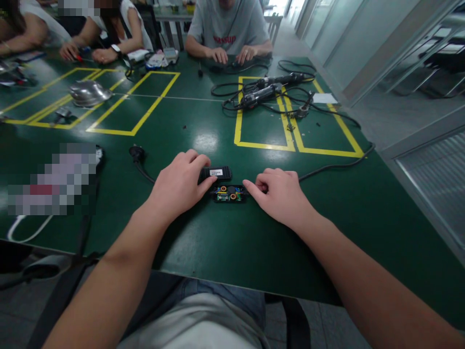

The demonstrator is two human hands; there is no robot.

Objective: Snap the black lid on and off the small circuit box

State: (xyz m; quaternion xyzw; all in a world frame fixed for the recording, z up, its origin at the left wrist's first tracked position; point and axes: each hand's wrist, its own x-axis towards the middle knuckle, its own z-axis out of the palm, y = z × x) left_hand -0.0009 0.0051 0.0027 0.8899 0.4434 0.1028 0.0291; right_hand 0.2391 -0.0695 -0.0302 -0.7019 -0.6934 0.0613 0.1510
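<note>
A small open black case with a green circuit board lies on the table in front of me, copper-coloured coils and coloured wires showing inside. Just behind it is a black ribbed plastic cover with a white label. My left hand grips the cover's left end between thumb and fingers. At the right end of the case, my right hand has curled fingers round the black cable, its thumb tip close to the board. The exact grip there is partly hidden. Left of my left hand lies a black plug with its cord.
Two black electric screwdrivers with tangled cords lie beyond on yellow-taped rectangles. A shiny metal bowl-like part sits at the far left. A blurred pinkish object with a white loop lies nearer. Several people work across the table.
</note>
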